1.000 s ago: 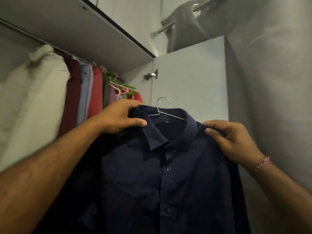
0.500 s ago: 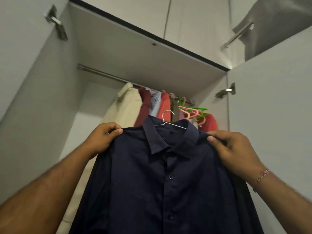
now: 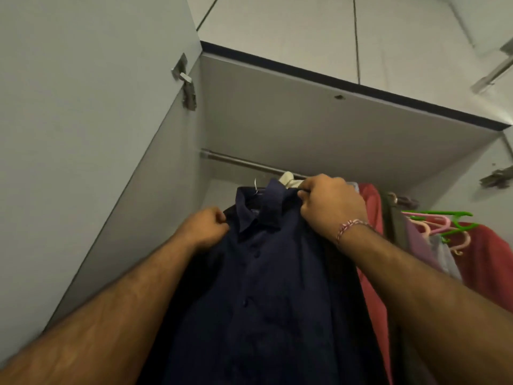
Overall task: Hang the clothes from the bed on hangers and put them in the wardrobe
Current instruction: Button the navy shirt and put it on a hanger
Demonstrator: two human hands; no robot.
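Your fingers were curled on both sides of the shirt (image 3: 266,287): your left hand (image 3: 206,227) pinched the fabric at the shoulder just left of the collar, and your right hand (image 3: 330,204) gripped the other shoulder, higher up and close under the rail (image 3: 244,163). You held the shirt up inside the wardrobe (image 3: 305,112), its front facing you, buttons done up, its collar just below the rail. The wire hook of its hanger (image 3: 256,186) stuck up from the collar, below the rail; whether it touched the rail could not be told. A cream garment (image 3: 288,179) hung from the rail right behind your right hand. Further right along the rail hung a red garment (image 3: 369,201), then green and pink hangers (image 3: 441,223) with more clothes. A thread band (image 3: 351,227) circled your right wrist.
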